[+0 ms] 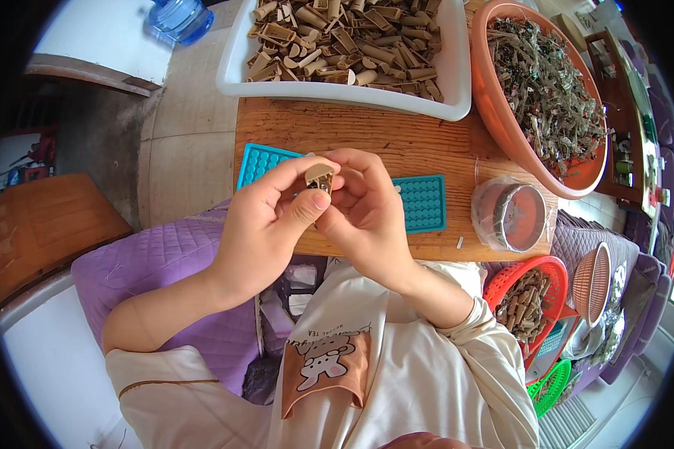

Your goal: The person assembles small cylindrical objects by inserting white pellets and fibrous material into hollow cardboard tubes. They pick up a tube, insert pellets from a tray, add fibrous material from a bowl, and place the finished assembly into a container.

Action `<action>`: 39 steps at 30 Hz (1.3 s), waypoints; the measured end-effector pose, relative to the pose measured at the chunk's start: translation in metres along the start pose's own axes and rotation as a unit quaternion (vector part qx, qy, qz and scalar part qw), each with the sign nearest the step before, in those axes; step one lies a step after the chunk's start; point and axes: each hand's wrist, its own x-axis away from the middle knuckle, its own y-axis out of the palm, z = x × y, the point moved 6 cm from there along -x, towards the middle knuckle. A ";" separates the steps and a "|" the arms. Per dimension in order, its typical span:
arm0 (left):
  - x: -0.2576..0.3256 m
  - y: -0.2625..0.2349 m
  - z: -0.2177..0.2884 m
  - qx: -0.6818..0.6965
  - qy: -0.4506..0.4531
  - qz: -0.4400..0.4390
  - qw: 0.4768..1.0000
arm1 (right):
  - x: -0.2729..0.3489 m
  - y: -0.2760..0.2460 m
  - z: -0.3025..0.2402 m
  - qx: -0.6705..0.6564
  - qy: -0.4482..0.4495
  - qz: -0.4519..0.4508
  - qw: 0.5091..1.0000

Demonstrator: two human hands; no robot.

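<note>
The left hand [258, 217] clamps a small brown half-round piece [320, 173] between its thumb, on the near side, and its index finger behind; the right hand [371, 217] curls just right of it, whether pressing it I cannot tell. Beyond, on the wooden table [337, 118], a far white bin [344, 91] holds similar brown pieces.

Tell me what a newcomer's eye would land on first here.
Probably the left hand, close beside the right hand at the centre, gripping a small brown piece. Then the white tub at the top, heaped with brown pieces, and to its right the big orange basin full of tangled greyish strands.
</note>
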 end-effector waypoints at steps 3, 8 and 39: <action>0.005 0.002 -0.005 -0.089 0.009 0.006 0.996 | -0.001 -0.003 0.011 0.033 -0.020 0.002 0.999; 0.006 0.008 -0.018 -0.070 -0.048 -0.027 0.996 | 0.001 -0.012 0.021 0.084 0.015 -0.079 0.993; 0.013 0.025 -0.021 0.003 -0.177 -0.180 0.968 | 0.046 -0.028 -0.037 0.282 -0.322 0.039 0.903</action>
